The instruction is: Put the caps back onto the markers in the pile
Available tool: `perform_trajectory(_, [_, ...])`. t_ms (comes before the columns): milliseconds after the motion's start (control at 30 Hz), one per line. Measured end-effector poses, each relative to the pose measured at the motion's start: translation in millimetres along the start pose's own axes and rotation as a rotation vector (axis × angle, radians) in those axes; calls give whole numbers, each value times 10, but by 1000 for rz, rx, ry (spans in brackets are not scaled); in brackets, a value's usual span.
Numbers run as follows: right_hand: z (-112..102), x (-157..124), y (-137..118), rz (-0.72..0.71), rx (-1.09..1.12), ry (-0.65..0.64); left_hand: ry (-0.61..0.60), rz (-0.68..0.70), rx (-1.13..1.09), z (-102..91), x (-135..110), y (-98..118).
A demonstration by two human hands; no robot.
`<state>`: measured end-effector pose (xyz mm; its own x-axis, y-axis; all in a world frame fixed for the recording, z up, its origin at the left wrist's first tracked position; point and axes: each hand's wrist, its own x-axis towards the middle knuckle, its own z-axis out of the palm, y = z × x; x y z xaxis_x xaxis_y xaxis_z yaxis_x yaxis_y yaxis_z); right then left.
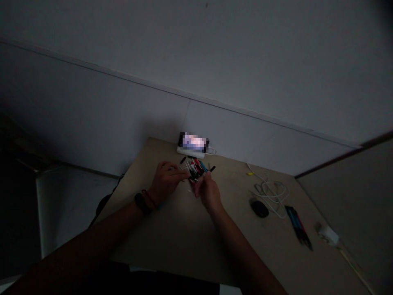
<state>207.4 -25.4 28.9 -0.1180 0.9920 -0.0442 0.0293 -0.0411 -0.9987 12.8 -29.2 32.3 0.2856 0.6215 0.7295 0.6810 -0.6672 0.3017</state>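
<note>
A small heap of pens and pen parts [195,167], in black, white, red and blue, lies on the table between my two hands. My left hand [166,179] comes in from the left, its fingers bent and closed together at the heap's near left edge. On the other side my right hand [209,191] has thumb and fingers pinched by the heap's near right edge. What either hand holds is too dark and small to make out. One loose black piece [183,160] lies left of the heap, and another black piece [213,168] sticks out at its right.
Behind the heap a lit phone [194,143] leans on a white stand [190,153] near the wall. Right of my hands are a black mouse [259,208], a coiled white cable [270,190] and a row of pens [297,226]. A white plug [330,235] lies at the right edge.
</note>
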Motion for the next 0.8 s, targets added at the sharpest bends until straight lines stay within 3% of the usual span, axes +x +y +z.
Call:
perform_trajectory(167, [-83,27,7,-99,-25,49,-22,-82,-11,7,-12,-58])
perform_trajectory(367, [-99,-42,9,-268,-379,-18,-42,-70,-15,43,-22,-64])
perform_trajectory(567, [-88,-84,-89,-414,-575,-55,-50,-34,-33,56,-27,-32])
perform_trajectory(800, [-90,-88,-82,-443,-680,-45,-89,-58,-26,78,-45,-53])
